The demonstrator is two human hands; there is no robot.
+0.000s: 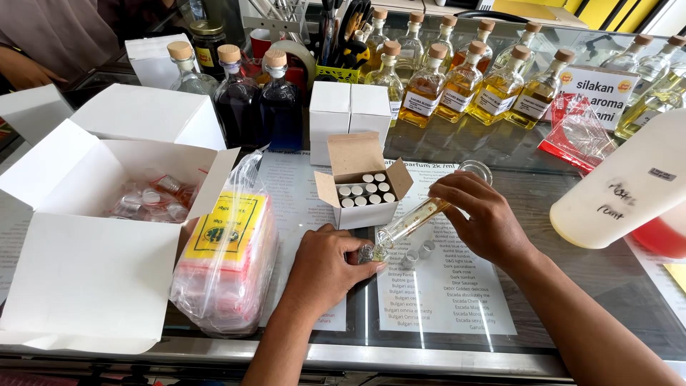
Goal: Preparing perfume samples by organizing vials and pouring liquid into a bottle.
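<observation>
My left hand (325,270) rests on the glass counter and pinches a tiny clear vial (367,253) between thumb and fingers. My right hand (480,216) holds a slim glass measuring cylinder (421,214), tipped down to the left, with its lip at the vial's mouth. A little yellow liquid lies inside the cylinder. Two small white caps (419,254) lie on the printed sheet just right of the vial. Behind the hands stands a small open cardboard box (363,187) holding several capped vials.
A stack of plastic zip bags (227,257) and a large open white box (93,214) fill the left. Corked bottles of yellow oil (464,82) and dark liquid (257,100) line the back. A big white bottle (629,186) lies at right. Another person's hand (21,68) shows top left.
</observation>
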